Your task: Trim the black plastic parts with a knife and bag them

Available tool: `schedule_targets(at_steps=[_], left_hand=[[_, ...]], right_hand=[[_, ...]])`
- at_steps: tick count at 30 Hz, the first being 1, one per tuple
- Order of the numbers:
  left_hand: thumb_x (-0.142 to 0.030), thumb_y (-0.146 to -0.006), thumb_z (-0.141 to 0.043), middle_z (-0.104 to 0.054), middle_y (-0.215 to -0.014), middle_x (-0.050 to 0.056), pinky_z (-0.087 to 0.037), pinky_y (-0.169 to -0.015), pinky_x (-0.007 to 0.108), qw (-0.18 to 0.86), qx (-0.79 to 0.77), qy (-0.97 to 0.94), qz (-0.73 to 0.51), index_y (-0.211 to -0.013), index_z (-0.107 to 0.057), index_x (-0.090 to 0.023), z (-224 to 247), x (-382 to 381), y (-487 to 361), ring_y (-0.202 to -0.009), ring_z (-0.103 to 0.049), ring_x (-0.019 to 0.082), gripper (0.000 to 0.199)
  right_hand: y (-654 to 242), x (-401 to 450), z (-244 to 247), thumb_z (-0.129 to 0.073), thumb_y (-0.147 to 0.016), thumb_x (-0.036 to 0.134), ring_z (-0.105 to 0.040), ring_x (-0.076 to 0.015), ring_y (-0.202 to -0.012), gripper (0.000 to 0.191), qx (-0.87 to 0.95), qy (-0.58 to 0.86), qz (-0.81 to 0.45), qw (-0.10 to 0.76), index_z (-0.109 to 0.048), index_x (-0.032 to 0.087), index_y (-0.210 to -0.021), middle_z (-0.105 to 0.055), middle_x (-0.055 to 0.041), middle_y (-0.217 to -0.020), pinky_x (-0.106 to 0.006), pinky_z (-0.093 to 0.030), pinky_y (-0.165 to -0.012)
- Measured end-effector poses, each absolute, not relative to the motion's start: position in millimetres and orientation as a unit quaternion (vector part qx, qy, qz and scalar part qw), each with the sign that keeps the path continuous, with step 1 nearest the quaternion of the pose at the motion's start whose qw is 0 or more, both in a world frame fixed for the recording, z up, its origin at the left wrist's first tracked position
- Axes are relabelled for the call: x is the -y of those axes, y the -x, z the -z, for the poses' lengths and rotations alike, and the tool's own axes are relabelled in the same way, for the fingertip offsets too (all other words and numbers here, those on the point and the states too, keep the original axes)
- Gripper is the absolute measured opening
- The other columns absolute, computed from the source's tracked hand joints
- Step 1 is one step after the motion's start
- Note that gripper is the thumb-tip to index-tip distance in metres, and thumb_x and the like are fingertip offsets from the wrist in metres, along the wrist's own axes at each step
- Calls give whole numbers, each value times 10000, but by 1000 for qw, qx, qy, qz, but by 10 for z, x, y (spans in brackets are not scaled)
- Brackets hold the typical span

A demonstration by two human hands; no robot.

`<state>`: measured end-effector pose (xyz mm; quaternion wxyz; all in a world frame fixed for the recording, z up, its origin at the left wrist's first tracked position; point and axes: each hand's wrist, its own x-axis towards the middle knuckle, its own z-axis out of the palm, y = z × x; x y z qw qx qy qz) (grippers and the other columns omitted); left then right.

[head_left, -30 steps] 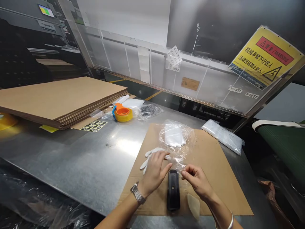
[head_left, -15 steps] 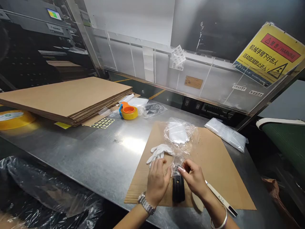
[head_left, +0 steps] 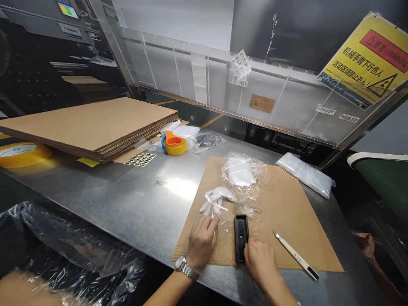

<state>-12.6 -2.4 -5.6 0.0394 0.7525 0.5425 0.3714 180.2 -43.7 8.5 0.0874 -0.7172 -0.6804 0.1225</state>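
A hollow black rectangular part (head_left: 241, 238) lies on the cardboard sheet (head_left: 287, 212), with its recess and a small round hole facing up. My right hand (head_left: 261, 257) is closed at its lower right edge, fingers gripping that side. Left of the part, my left hand (head_left: 202, 240) is closed on a thin clear plastic bag (head_left: 225, 225), which spreads from the fingertips. White gloves (head_left: 216, 199) lie just beyond that hand. A craft knife (head_left: 296, 255) marked A26 rests to the right of my right hand.
Behind the gloves is a clear bag with white contents (head_left: 240, 172). A tape dispenser (head_left: 174, 144), a sticker sheet (head_left: 140, 159) and stacked cardboard (head_left: 92, 123) stand at left. A white packet (head_left: 306, 174) lies at right; a clear panel (head_left: 216, 85) rises behind the metal table (head_left: 127, 204).
My hands have moved apart. The left has drawn the clear plastic leftward off the black part; the right has come down to the part's side. The tan oval piece no longer shows.
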Motion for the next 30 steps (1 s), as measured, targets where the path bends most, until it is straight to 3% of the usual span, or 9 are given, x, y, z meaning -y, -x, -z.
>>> schedule_targets(at_steps=[3,6,10,15,22,26,30], left_hand=[[-148,-833,-425,-591,-733,55,-398,-653,318,100,-557,-755,-332,-847,-638,-193,152,208,85,-717,-530,211,218],[-197,-860,-397,-609,-751,60,-417,-655,313,163,-576,-738,-310,-835,-627,-188,154,289,81,-736,-564,211,231],[-282,-882,-390,-646,-718,42,-435,-599,271,253,-561,-733,-290,-781,-644,-202,38,261,125,-681,-605,188,285],[-313,-870,-403,-685,-679,23,-480,-615,249,318,-516,-744,-283,-774,-689,-218,-51,217,194,-670,-634,179,316],[-217,-875,-364,-684,-1002,110,-483,-791,362,246,-529,-766,-270,-1115,-593,-172,37,422,46,-910,-630,240,336],[-187,-875,-367,-683,-791,92,-490,-674,353,140,-497,-817,-257,-1007,-628,-172,-23,531,-67,-736,-631,235,293],[-168,-857,-404,-655,-674,50,-474,-555,301,85,-420,-868,-251,-930,-631,-187,-200,621,-120,-602,-608,199,239]], right_hand=[[-1858,609,-103,-337,-861,197,-607,-236,-559,249,681,714,-137,91,-568,166,-775,-638,-125,-614,-289,-354,-506],[-1893,773,-230,-278,-925,322,-590,-172,-621,311,707,653,-229,146,-554,214,-828,-631,-43,-677,-247,-388,-559],[-1846,903,-228,-337,-915,425,-523,-127,-583,366,702,564,-383,206,-518,213,-677,-553,14,-610,-212,-353,-532],[-1846,892,38,-301,-921,433,-488,-121,-499,431,678,611,-354,206,-474,201,-602,-508,18,-527,-224,-298,-478],[-1740,936,79,-292,-918,361,-604,-221,-612,329,665,672,-260,197,-555,210,-791,-637,-81,-671,-277,-304,-533],[-1647,979,11,-386,-870,337,-631,-253,-688,240,681,659,-255,194,-567,223,-761,-664,-91,-744,-287,-334,-578],[-1700,966,-108,-308,-902,295,-639,-229,-674,266,639,683,-275,223,-529,198,-1014,-665,-77,-746,-278,-363,-575]])
